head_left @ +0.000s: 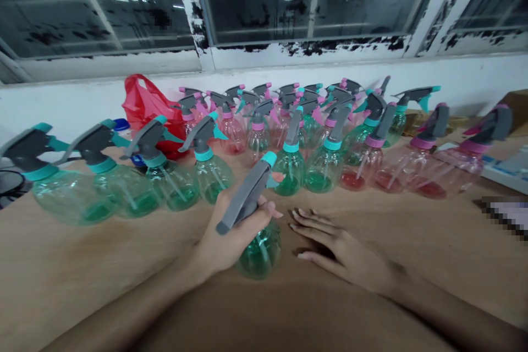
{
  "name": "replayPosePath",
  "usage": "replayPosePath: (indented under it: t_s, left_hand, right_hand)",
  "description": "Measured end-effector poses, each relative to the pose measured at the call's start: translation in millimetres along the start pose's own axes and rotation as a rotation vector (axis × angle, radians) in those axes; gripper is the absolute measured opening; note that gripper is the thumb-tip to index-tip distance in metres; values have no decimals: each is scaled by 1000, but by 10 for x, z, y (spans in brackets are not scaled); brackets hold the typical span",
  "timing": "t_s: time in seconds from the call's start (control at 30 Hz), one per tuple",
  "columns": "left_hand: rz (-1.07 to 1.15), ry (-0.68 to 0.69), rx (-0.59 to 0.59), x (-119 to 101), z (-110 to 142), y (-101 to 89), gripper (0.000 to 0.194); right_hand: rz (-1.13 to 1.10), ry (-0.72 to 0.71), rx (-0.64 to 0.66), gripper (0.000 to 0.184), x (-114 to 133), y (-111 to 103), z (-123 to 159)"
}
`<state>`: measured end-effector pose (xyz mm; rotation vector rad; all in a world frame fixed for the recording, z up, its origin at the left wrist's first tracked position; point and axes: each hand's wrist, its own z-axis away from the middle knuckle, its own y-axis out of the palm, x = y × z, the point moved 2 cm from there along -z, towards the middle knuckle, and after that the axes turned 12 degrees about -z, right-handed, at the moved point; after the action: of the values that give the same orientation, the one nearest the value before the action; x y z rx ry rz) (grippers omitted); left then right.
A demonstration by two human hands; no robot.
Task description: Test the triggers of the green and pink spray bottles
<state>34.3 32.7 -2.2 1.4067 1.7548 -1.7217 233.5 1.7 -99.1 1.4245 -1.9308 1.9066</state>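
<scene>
My left hand (235,231) is wrapped round the neck of a green spray bottle (259,256), just under its grey trigger head with a teal nozzle. The bottle stands on the wooden table (165,286) in front of me, and the fingers hide its collar. To its right, my right hand (334,242) rests palm down with fingers stretched out, touching no bottle. Beyond the hands, green spray bottles (175,187) with teal collars stand on the left. Pink spray bottles (388,170) with pink collars stand on the right.
Several more spray bottles (231,132) crowd the back of the table. A red plastic bag (144,102) sits behind the left row, by a blue-capped container (121,125). At the right are a cardboard box (515,110) and a pixelated flat object (509,217). Windows line the wall.
</scene>
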Motion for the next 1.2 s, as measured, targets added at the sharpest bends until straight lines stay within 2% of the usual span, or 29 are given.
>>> replayPosePath:
  t_s: [0.2, 0.83, 1.2]
  left_hand:
    - [-3, 10, -21, -70, 0, 12, 21]
    - [-36, -27, 35, -66, -2, -2, 22]
    - [-57, -39, 28, -62, -1, 1, 23]
  right_hand:
    - [27, -7, 20, 51, -39, 17, 2]
    - [45, 6, 40, 51, -13, -7, -8]
    - [51, -15, 19, 51, -50, 24, 7]
